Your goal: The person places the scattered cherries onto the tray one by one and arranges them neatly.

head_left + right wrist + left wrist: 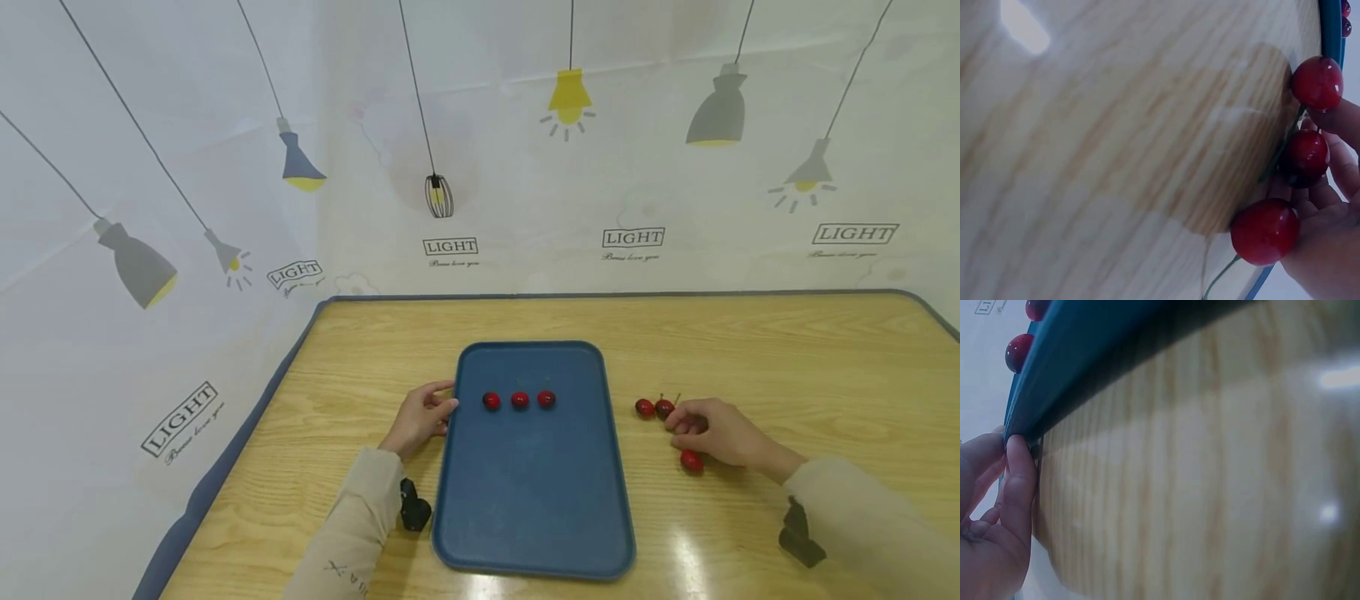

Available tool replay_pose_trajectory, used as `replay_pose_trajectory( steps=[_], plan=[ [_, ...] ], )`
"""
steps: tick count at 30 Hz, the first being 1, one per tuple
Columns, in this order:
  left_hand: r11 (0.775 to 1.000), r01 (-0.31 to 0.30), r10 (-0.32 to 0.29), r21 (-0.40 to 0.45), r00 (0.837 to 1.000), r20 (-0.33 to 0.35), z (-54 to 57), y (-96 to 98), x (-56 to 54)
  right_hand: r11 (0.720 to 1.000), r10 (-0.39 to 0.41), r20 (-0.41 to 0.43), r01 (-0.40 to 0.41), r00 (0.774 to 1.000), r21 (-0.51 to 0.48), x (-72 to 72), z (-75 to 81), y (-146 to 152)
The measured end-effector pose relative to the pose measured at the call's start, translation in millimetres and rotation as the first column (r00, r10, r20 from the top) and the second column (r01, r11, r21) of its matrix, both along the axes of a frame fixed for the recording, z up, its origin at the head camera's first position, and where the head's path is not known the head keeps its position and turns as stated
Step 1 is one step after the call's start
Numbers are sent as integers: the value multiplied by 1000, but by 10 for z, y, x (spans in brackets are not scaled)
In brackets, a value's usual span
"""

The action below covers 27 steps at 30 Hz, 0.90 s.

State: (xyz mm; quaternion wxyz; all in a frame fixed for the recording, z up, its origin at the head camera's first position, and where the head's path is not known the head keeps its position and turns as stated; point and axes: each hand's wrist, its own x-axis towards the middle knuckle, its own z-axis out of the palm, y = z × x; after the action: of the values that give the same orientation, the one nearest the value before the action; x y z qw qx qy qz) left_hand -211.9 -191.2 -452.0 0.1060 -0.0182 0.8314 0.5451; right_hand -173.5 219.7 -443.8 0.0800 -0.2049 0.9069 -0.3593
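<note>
The right hand [712, 432] has its fingers bent and a small gap at the grip, pads at the nearer cherry [664, 408], which sits toward ten o'clock of the hand; whether they pinch it, I cannot tell. The outer cherry [644, 408] lies just beyond, between nine and ten; the lone cherry [692, 462] is at seven, with a thin green stem [1220, 273]. All look light, glossy and round, so they likely slip and roll easily; a gentle hold round the widest part seems surer than the stem. Farther out at nine o'clock, on the bench [300, 467], is the blue tray [534, 500], bearing three more cherries [520, 400] in a row from about eleven to half past twelve on its face. The left hand [418, 421] pinches its rim near ten o'clock, a sensible hold: the tray looks stiff and apt to slide.
</note>
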Motion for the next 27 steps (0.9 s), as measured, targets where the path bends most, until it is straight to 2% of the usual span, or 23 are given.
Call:
replay_pose_trajectory(
  steps=[12, 15, 17, 19, 22, 27],
  plan=[
    [1000, -2, 2, 15, 1000, 4, -13, -5, -9, 999, 20, -10, -20, 1000, -36, -19, 62, -13],
    [1000, 8, -8, 18, 1000, 5, 94, 20, 40, 999, 15, 6, -14, 1000, -40, -29, 80, -21],
    [1000, 13, -14, 23, 1000, 3, 101, 16, 43, 999, 8, 12, -7, 1000, -35, -34, 88, -26],
    [1000, 11, -12, 14, 1000, 5, 93, 19, 37, 1000, -6, 22, 7, 1000, -29, -40, 98, -36],
    [1000, -1, 1, 11, 1000, 5, -16, -8, -18, 999, -22, 27, 22, 999, -28, -53, 128, -58],
    [1000, 1, -1, 11, 1000, 4, -23, -9, -22, 998, -28, 32, 30, 999, -56, -83, 207, -110]
  ],
)
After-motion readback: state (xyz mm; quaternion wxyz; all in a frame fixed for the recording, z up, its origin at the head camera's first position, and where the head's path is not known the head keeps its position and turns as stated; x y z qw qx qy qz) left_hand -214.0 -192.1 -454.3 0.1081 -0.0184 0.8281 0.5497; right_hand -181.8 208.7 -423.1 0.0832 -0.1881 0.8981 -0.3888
